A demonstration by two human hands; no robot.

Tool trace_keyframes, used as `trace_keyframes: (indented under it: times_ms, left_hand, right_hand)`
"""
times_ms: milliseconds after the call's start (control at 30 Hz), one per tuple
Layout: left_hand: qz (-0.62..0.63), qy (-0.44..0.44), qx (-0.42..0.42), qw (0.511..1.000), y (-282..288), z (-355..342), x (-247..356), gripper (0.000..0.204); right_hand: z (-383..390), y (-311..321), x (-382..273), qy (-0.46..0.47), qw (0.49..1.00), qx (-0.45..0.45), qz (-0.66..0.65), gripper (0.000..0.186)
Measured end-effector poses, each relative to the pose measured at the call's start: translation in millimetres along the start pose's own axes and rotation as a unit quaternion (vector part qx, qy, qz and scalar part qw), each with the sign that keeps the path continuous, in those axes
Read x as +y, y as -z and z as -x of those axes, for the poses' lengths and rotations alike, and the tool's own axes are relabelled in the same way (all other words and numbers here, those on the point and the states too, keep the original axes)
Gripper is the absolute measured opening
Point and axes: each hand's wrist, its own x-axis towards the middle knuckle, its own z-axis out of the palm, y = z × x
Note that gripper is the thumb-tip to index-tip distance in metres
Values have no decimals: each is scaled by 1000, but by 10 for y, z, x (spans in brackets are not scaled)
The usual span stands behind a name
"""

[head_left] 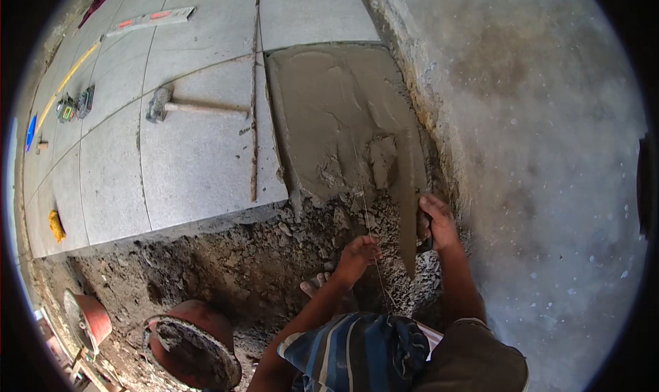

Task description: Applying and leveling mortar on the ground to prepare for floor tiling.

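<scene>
My right hand [437,224] grips a long, mortar-coated flat trowel [410,227] along the right edge of a bed of wet grey mortar [316,104]. Its blade points down toward me over loose gravelly fill [408,296]. My left hand [355,258] is lower and left, fingers curled at a thin string [367,213] that runs from the mortar toward my body. A lump of mortar [381,158] sits beside the trowel's upper part. My bare toes [317,284] show in the dug soil [226,258] behind my left forearm.
Tiles [192,179] on the left hold a mallet [161,105], stick [255,152], level [147,20], yellow bar [75,69], power tool [67,107] and yellow sponge [57,226]. Two reddish buckets [206,316] [96,316] stand in the soil. A concrete slab [542,186] borders the right.
</scene>
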Motion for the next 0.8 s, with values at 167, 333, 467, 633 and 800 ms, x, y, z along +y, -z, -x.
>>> trace_keyframes:
  times_ms: [167, 333, 467, 633, 800]
  left_hand:
    - [-32, 10, -11, 999, -98, -52, 12, 25]
    - [-40, 31, 8, 999, -129, -17, 49, 27]
    - [-40, 38, 17, 998, -101, 24, 115, 25]
    - [-53, 42, 17, 998, -111, 53, 154, 26]
    - [-36, 29, 18, 999, -110, 75, 134, 28]
  right_hand:
    - [-47, -39, -68, 358, 771, 156, 503, 37]
    - [-304, -202, 249, 283, 690, 214, 631, 41]
    - [-786, -346, 150, 292, 671, 230, 642, 38]
    - [-1433, -569, -340, 286, 685, 209, 637, 38]
    - [-2111, -717, -859, 257, 668, 217, 664, 42]
